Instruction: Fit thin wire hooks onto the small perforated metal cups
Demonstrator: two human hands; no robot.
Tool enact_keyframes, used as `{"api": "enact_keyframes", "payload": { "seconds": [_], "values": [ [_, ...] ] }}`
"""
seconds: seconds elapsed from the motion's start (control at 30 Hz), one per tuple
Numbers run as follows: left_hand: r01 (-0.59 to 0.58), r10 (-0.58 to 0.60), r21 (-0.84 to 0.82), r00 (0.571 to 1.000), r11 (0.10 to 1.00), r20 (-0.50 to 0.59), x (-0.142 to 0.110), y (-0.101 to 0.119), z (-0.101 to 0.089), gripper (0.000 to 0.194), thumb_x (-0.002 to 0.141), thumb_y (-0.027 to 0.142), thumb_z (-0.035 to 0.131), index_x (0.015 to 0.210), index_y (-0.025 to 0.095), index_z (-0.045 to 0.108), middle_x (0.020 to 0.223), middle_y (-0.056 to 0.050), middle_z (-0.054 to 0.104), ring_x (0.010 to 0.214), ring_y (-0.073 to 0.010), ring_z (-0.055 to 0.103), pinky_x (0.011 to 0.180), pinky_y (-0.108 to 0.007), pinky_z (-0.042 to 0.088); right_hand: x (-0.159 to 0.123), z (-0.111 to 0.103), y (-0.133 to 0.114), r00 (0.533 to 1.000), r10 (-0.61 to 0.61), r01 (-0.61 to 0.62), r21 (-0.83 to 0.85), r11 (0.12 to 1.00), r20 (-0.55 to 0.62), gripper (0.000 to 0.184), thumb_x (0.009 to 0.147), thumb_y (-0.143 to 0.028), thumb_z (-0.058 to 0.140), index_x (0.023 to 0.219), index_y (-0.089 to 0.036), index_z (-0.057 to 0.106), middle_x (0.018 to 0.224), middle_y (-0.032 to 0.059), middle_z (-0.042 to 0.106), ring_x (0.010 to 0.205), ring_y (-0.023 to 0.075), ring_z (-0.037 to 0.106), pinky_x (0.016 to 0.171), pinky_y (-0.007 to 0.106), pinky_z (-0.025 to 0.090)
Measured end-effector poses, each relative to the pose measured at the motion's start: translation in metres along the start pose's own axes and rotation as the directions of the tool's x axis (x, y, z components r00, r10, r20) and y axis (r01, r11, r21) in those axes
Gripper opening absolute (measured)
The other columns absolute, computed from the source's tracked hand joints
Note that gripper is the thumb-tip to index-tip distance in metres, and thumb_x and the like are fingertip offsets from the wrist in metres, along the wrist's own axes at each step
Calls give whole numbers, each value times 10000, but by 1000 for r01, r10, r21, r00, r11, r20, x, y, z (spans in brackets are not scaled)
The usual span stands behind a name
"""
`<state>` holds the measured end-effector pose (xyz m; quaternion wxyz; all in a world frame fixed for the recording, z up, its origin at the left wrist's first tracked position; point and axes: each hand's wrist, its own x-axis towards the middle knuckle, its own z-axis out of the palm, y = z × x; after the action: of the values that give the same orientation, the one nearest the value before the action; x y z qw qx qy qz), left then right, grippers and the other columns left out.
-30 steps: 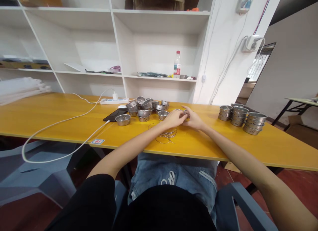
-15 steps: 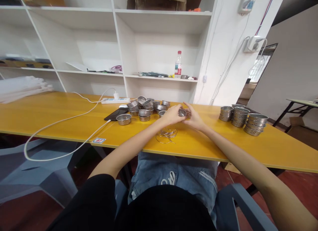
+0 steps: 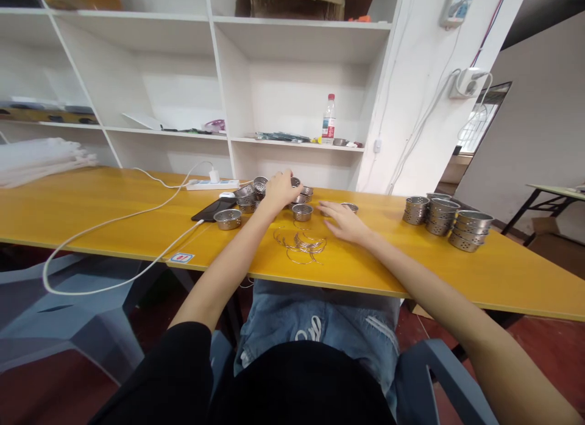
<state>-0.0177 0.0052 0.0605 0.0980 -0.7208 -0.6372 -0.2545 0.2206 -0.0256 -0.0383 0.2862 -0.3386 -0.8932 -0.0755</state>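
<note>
My left hand [image 3: 278, 190] reaches out over a loose pile of small perforated metal cups [image 3: 250, 197] on the yellow table [image 3: 91, 211]. Its fingers bend down into the pile and are hidden by the back of the hand. My right hand [image 3: 343, 222] lies low over the table with its fingers stretched out and holds nothing. One metal cup [image 3: 350, 207] stands just beyond its fingertips. Another single cup [image 3: 302, 212] sits between my hands. A bunch of thin wire rings [image 3: 301, 242] lies on the table in front of my right hand.
Stacks of finished cups [image 3: 445, 219] stand at the right. A black phone [image 3: 212, 210], a power strip [image 3: 212, 185] and white cables [image 3: 114, 221] lie at the left. White shelves with a bottle [image 3: 327, 119] stand behind the table. A grey chair [image 3: 55, 315] is at the lower left.
Both hands were together on one cup near the table's middle. Now the cup stands on the table, my left hand has moved left to the pile, and my right hand has opened.
</note>
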Motion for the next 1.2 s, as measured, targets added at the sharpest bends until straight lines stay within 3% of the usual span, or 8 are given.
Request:
{"api": "enact_keyframes", "payload": {
  "seconds": [0.13,0.4,0.5,0.7,0.87,0.97,1.07,1.2],
  "values": [
    [5,-4,23,999,1000,-36,1,0,4,521,960,483,554,1362,156,605,1292,-210,676,1201,-380,654,1016,-445,496,17,6,-17,995,26,-17,-97,995,94,576,1049,-179,463,1623,-167,431,1616,170,472,1433,346,487,1118,538,448],
    [4,-4,-3,999,1000,-32,3,2,9,539,958,503,563,1364,151,603,1294,-221,672,1193,-377,666,1009,-435,496,55,17,-15,977,75,-59,-89,994,197,381,1047,-226,587,1421,-191,647,1477,133,571,1201,292,654,977,396,550],
    [2,-2,2,1000,1000,-23,3,3,9,539,959,504,564,1363,150,603,1293,-223,670,1202,-380,661,1009,-434,495,55,23,-16,979,52,-35,-88,995,197,285,1061,-182,542,1283,-195,720,1344,116,649,1121,257,676,960,353,533],
    [-10,10,25,1000,1000,-21,1,3,9,544,967,509,539,1369,146,594,1294,-216,669,1209,-381,657,1015,-447,501,39,17,-10,970,-6,62,-222,973,244,404,966,18,475,1204,-143,760,1174,140,698,1079,250,649,960,334,477],
    [-30,30,31,1000,999,1,1,3,6,549,956,504,556,1374,152,596,1317,-208,671,1222,-372,657,1023,-444,500,37,3,-4,971,-46,82,-148,986,233,315,1007,-61,521,1148,-152,788,1134,127,720,1054,241,646,901,311,448],
    [-137,139,-26,986,990,97,2,-1,2,517,913,537,620,1287,181,651,1242,-156,727,1162,-346,683,984,-408,513,36,-8,1,977,-33,40,-28,999,208,200,1011,-157,617,1073,-173,807,1049,95,735,936,209,647,811,282,420],
    [-197,230,-136,927,971,297,2,-4,-1,465,854,544,703,1172,205,691,1140,-92,770,1045,-287,714,896,-338,532,30,-16,10,979,44,-54,47,997,198,119,972,-250,725,941,-174,812,900,54,724,778,166,603,728,269,371],
    [-197,189,-33,860,980,474,-2,-2,-5,490,736,399,837,1160,204,690,1231,-94,754,1074,-294,709,928,-351,537,25,-18,17,969,94,-107,46,993,230,309,940,-415,779,769,-159,759,783,31,667,679,138,518,657,273,297]
  ]
}}
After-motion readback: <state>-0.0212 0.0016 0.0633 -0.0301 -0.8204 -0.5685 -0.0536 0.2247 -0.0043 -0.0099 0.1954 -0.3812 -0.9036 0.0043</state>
